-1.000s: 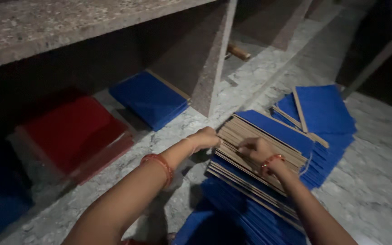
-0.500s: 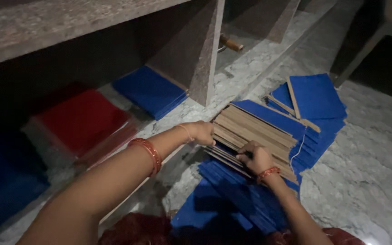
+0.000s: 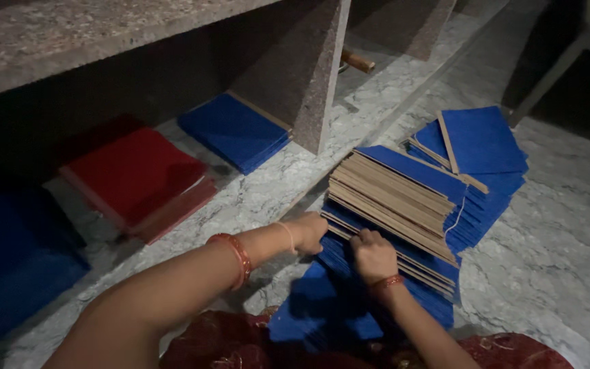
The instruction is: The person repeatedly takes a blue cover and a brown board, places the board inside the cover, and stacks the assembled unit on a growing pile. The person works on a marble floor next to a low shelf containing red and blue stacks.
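A tilted stack of blue-faced boards with brown edges [image 3: 404, 195] lies on the marble floor in front of me. My left hand [image 3: 307, 231] grips the stack's near left corner. My right hand [image 3: 372, 255] is closed on its near edge, fingers dug in between the boards. Both wrists carry red bangles. More blue boards [image 3: 329, 307] spread flat under and in front of the stack, close to my lap.
A stone shelf [image 3: 104, 41] with an upright divider [image 3: 308, 89] stands at left. Under it lie a red pile [image 3: 138, 178] and a blue pile [image 3: 233, 130]. Loose blue boards [image 3: 479, 140] fan out behind the stack. A chair leg [image 3: 548, 75] rises at the far right.
Both hands have slid down from the top of the stack to its near lower edge. The view has shifted slightly, and the stack sits tilted up a little more.
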